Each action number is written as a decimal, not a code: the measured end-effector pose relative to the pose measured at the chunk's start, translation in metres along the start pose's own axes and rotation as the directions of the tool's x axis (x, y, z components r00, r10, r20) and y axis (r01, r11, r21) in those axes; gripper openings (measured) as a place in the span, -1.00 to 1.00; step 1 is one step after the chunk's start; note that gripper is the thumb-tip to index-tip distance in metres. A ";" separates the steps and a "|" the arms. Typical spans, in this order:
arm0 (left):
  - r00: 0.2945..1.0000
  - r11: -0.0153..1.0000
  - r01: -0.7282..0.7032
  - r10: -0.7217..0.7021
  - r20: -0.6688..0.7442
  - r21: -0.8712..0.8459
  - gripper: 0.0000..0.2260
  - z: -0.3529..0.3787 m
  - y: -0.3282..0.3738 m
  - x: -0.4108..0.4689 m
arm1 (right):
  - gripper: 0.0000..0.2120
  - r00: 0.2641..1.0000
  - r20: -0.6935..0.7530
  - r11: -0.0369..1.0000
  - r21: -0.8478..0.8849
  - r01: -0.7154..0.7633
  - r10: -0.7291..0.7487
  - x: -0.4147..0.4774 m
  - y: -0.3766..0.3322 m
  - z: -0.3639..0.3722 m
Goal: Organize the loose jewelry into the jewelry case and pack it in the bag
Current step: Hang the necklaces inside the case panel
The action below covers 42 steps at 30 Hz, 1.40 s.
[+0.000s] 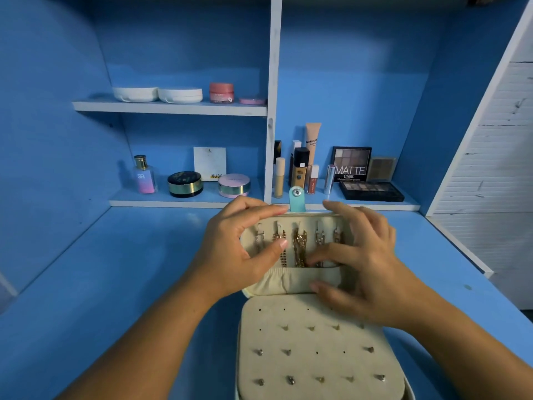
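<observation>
A cream jewelry case [305,359] lies open on the blue desk, its lid [291,281] tilted up toward me. Several gold and silver necklaces [300,246] hang from hooks inside the lid, their ends tucked into an elastic pocket. Small stud earrings [288,352] sit in rows on the near padded panel. My left hand [239,249] grips the lid's upper left corner, thumb on the inner face. My right hand [357,255] holds the lid's right side, fingers spread over the chains and thumb on the pocket. A teal snap tab [297,199] stands up from the lid's top edge. No bag is visible.
The blue desk [129,284] extends to the left. Low shelves behind hold a perfume bottle [145,174], compacts [184,183], foundation bottles [300,167] and eyeshadow palettes [370,190]. An upper shelf carries white cases [157,94] and a pink jar [221,92]. A white cabinet [496,157] stands right.
</observation>
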<state>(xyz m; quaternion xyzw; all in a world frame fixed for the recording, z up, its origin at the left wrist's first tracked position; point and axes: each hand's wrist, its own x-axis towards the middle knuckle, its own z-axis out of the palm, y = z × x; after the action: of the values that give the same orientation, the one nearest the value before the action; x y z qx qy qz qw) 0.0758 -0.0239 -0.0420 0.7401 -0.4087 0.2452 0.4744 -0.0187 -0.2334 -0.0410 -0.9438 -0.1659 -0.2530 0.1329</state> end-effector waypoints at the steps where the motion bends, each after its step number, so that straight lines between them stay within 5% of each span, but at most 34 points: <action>1: 1.000 1.000 0.004 -0.004 0.005 0.001 -0.60 0.000 0.000 0.000 | -0.74 1.000 0.013 1.000 -0.007 0.010 -0.010 -0.001 0.000 0.000; 15: 0.998 0.996 0.008 -0.013 0.056 0.086 -0.50 -0.002 -0.001 -0.001 | -0.55 1.000 0.019 1.000 0.009 0.005 -0.005 0.000 0.006 0.004; 29: 0.997 0.998 0.041 -0.044 0.069 0.047 -0.52 -0.002 -0.006 -0.003 | -0.55 0.995 0.057 0.933 0.345 -0.098 0.083 -0.005 0.011 -0.006; 34: 0.995 0.998 0.060 -0.063 0.077 0.031 -0.52 -0.001 -0.008 -0.003 | -0.54 0.973 0.189 0.883 0.422 -0.205 0.135 -0.004 0.015 -0.009; 38: 0.991 0.994 0.104 -0.106 0.086 0.027 -0.52 0.001 -0.011 -0.004 | -0.39 0.965 0.175 0.756 0.600 -0.263 0.197 -0.001 0.021 -0.011; 42: 0.977 0.986 0.165 -0.167 0.131 0.025 -0.49 0.003 -0.016 -0.005 | -0.14 0.924 0.308 0.789 0.498 -0.360 0.227 0.000 0.027 -0.010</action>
<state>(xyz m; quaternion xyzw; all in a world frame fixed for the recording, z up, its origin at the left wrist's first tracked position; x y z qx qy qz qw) 0.0859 -0.0209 -0.0548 0.7897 -0.3743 0.1581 0.4597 -0.0131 -0.2619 -0.0372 -0.9035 -0.0959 -0.0591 0.4136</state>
